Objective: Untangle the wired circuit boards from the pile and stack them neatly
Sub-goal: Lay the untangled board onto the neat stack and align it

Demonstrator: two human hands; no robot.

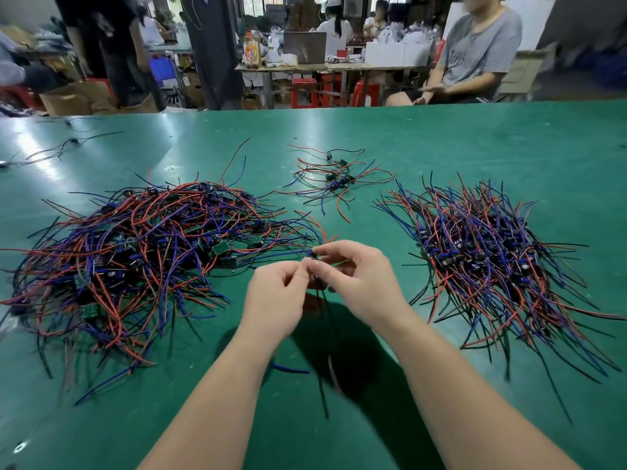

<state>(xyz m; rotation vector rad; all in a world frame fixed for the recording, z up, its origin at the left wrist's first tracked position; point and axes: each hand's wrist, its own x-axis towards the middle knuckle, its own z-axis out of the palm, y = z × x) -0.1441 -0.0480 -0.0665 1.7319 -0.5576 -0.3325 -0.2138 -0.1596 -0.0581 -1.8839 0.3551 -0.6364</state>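
Head cam: I see left hand & right hand close together at centre, both pinching one wired board. Its wires dangle twd 6 o'clock, prob. to hang straight. Tangled pile at 9 o'clock, stack at 3 o'clock on tabletop.

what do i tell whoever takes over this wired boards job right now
Left hand and right hand both pinch one wired board above the green table, wires hanging down.
Tangled pile: on the left, large. Neat stack: on the right. A small cluster lies farther back, between them.
Done: many boards stacked. Left: add the held board to the stack, then work through the pile.
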